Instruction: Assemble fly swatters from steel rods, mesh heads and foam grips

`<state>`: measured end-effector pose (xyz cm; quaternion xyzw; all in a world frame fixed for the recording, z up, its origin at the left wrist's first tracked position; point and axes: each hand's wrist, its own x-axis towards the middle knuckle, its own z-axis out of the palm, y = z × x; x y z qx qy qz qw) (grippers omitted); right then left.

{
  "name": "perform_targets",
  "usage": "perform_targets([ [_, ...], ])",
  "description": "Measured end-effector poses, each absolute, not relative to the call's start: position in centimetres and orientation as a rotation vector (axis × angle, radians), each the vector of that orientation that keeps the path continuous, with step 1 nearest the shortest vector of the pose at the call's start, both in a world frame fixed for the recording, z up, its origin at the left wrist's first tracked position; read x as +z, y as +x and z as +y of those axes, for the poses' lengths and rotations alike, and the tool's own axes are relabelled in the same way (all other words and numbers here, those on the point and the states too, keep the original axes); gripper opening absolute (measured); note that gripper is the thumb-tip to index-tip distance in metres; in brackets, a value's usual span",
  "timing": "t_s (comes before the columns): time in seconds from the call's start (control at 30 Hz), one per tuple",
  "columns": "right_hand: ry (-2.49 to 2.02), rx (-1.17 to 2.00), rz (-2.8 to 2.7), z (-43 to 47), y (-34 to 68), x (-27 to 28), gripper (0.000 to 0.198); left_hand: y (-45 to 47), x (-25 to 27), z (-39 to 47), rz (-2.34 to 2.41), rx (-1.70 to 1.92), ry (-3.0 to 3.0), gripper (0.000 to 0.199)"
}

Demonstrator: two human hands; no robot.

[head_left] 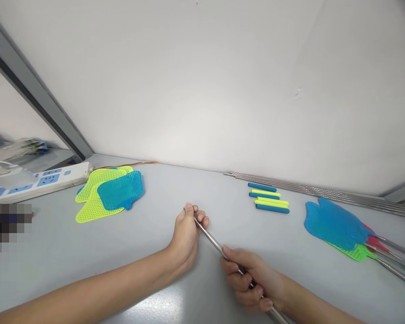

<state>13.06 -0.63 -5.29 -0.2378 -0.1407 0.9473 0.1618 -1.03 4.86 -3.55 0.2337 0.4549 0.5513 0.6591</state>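
Note:
A thin metal rod [210, 239] runs slantwise between my two hands, above the grey table. My left hand [189, 229] pinches its far tip between thumb and fingers. Lower down, my right hand [246, 276] wraps its fingers round the thicker part of the rod, which runs on out of the bottom of the view. Left of my hands lie loose fly swatter heads, a blue one [118, 191] on top of yellow-green ones [92, 209]. Several blue and yellow tubes [270, 198] lie side by side to the right.
Along the wall at the right lies a bundle of metal rods [303, 188]. Fly swatters with rods fitted, a blue head [337, 222] uppermost, rest at the right. A white power strip [64, 174] and a plastic bag [20, 148] are at the left.

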Motion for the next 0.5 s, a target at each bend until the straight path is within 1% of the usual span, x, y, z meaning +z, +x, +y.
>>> perform_targets([
  [0.37,-0.718,2.683,-0.465,-0.9,13.1,-5.2,0.032,-0.8,-4.6,3.9,1.092,1.321,0.692,0.027],
  [0.5,-0.736,2.683,-0.479,-1.0,13.0,-5.1,0.032,-0.7,-4.4,3.9,1.125,1.323,0.706,0.026],
])
